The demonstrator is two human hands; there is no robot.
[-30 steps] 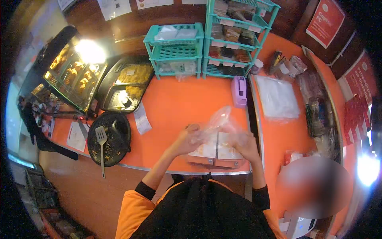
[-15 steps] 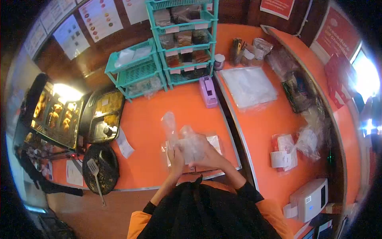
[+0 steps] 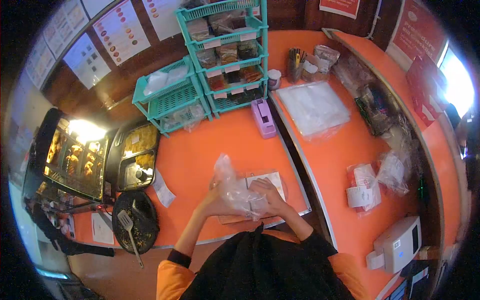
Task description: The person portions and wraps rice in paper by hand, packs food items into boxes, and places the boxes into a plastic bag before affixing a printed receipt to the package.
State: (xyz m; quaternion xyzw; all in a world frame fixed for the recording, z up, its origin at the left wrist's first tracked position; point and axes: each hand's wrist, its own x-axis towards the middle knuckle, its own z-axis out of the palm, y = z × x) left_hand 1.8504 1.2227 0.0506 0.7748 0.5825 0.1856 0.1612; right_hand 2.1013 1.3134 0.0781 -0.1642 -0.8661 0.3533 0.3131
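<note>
Counter (image 3: pixel 200 142), orange, by brown wall (image 3: pixel 292 15), clear bag (image 3: pixel 234 190) in grip of both hands' fingers (image 3: pixel 266 189)

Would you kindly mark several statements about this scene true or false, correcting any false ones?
1. The clear plastic bag is between the left hand and the right hand. True.
2. The tape dispenser is yellow. False: the tape dispenser is purple.
3. The taller green rack stands right of the shorter green rack. True.
4. The spatula lies inside the food warmer. False: the spatula rests on the round black cookware, its handle reaching past the edge.
</note>
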